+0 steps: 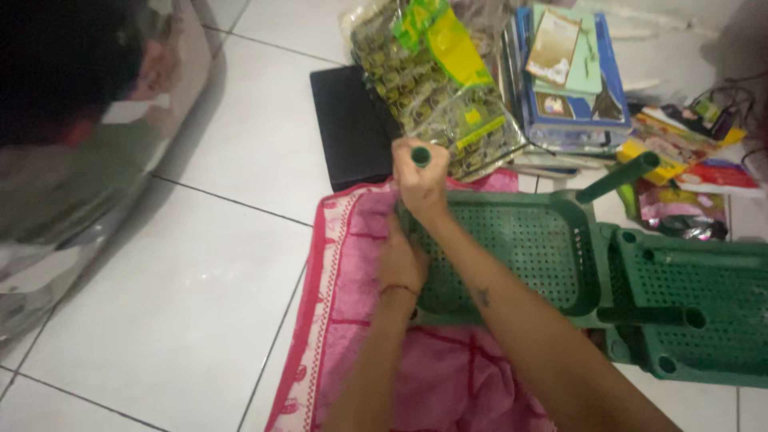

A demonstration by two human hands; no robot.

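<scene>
My right hand [421, 182] is closed around a green plastic tube [421, 156] that stands upright at the near-left corner of a green perforated plastic shelf tray [528, 240]. Below it my left hand [402, 262] presses against the tray's left edge, its fingers hidden against the rim, a red thread around the wrist. The tray lies on a pink and red cloth [352, 264] on the floor. Another green tube [618, 178] sticks out slanted from the tray's far-right corner. A second green perforated tray [696, 308] lies to the right, with a tube [648, 315] lying along it.
White tiled floor [200, 272] stretches to the left. A black flat box [350, 128], a clear bag of packets [432, 88], stacked books [572, 80] and colourful packages [688, 176] lie beyond the trays. A shiny curved surface [88, 160] rises at far left.
</scene>
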